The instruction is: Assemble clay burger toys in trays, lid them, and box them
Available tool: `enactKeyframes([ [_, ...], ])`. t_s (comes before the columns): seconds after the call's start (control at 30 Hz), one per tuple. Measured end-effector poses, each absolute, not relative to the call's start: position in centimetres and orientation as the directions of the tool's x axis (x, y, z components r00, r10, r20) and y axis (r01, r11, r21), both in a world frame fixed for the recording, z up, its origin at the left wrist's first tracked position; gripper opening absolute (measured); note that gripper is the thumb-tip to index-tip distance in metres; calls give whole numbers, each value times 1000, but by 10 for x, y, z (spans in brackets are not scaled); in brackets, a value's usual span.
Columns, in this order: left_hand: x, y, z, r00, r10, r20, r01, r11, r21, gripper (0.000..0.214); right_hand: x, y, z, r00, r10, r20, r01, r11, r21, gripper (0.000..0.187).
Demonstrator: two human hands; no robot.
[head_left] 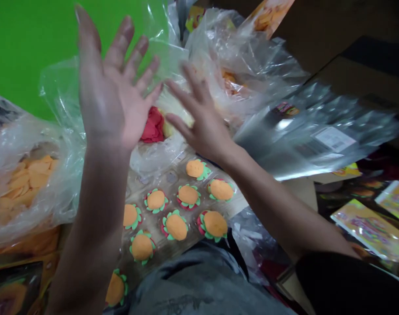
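Observation:
My left hand (116,94) is raised with its palm showing and its fingers spread, holding nothing. Fingers apart and slightly blurred, my right hand (204,116) hovers above the clear plastic bags, also holding nothing. Below both hands lies a clear plastic tray (171,177) with several small burger-shaped pieces (188,195) in its hollows. Each has an orange top, a green frilly layer and some red beneath. Red soft pieces (153,126) sit in an open clear bag just past the tray, between my hands. My left forearm hides part of the tray.
A clear bag of orange pieces (32,177) stands at the left. More crumpled clear bags (232,52) lie at the back. Silvery plastic packaging with a label (333,139) is on the right, near printed packets (369,229). A bright green surface (29,48) fills the upper left.

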State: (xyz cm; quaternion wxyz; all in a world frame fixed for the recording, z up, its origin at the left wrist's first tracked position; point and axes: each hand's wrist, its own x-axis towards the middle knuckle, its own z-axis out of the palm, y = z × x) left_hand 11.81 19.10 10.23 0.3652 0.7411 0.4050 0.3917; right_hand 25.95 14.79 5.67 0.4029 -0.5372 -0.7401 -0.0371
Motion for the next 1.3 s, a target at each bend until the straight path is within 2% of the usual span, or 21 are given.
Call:
enactKeyframes([
  [0.03, 114, 172, 94, 386, 869, 310, 203, -408, 890, 65, 273, 127, 49, 5, 774, 633, 842, 338, -420, 42],
  [0.07, 111, 149, 81, 384, 851, 359, 201, -456, 867, 54, 287, 104, 40, 115, 775, 622, 843, 255, -474, 37],
  [0.13, 106, 99, 41, 576, 772, 270, 250, -480, 841, 37, 310, 54, 19, 264, 778, 570, 819, 131, -559, 29],
  [0.17, 104, 74, 19, 759, 609, 230, 253, -601, 758, 37, 317, 29, 7, 323, 807, 494, 790, 57, -610, 25],
  [0.2, 103, 52, -3, 855, 486, 182, 257, -701, 666, 43, 321, 4, -7, 370, 831, 416, 753, -6, -658, 21],
  [0.27, 104, 20, -40, 941, 333, 60, 252, -809, 531, 59, 318, -41, -36, 438, 875, 208, 662, -157, -733, 19],
  [0.3, 105, 11, -53, 955, 297, 28, 248, -843, 478, 64, 313, -59, -49, 456, 885, 95, 603, -229, -765, 21],
  [0.4, 107, 1, -72, 961, 276, 21, 248, -892, 377, 53, 291, -98, -77, 464, 882, -77, 490, -328, -808, 25],
  [0.5, 102, 2, -74, 955, 284, 82, 242, -911, 333, 38, 275, -111, -84, 431, 894, -124, 410, -317, -855, 29],
  [0.6, 96, -2, -74, 955, 278, 101, 238, -926, 294, 36, 270, -109, -84, 339, 935, -101, 418, -246, -874, 34],
  [0.73, 94, -10, -80, 948, 315, 44, 302, -936, 180, 43, 267, -101, -90, 277, 961, -24, 574, -186, -798, 28],
  [0.83, 95, -13, -82, 944, 331, -7, 329, -936, 123, 46, 263, -99, -97, 275, 961, 7, 627, -174, -759, 24],
  [0.93, 97, -11, -76, 925, 379, -9, 372, -904, 210, 44, 260, -97, -100, 266, 963, 45, 659, -147, -738, 28],
  [1.0, 99, -6, -65, 870, 493, 3, 456, -806, 379, 45, 260, -94, -99, 242, 966, 94, 719, -114, -686, 35],
  [1.07, 102, 2, -52, 754, 656, -22, 539, -599, 592, 44, 262, -91, -95, 190, 972, 137, 792, -70, -606, 41],
  [1.13, 105, 13, -41, 630, 771, -93, 550, -358, 754, 43, 268, -88, -87, 121, 980, 158, 844, -18, -536, 41],
  [1.23, 112, 32, -27, 536, 826, -177, 454, -105, 885, 44, 281, -78, -62, 56, 976, 210, 853, 62, -518, 44],
  [1.3, 122, 50, -11, 483, 838, -254, 306, 110, 946, 48, 286, -58, -38, 87, 950, 300, 822, 102, -561, 40],
])
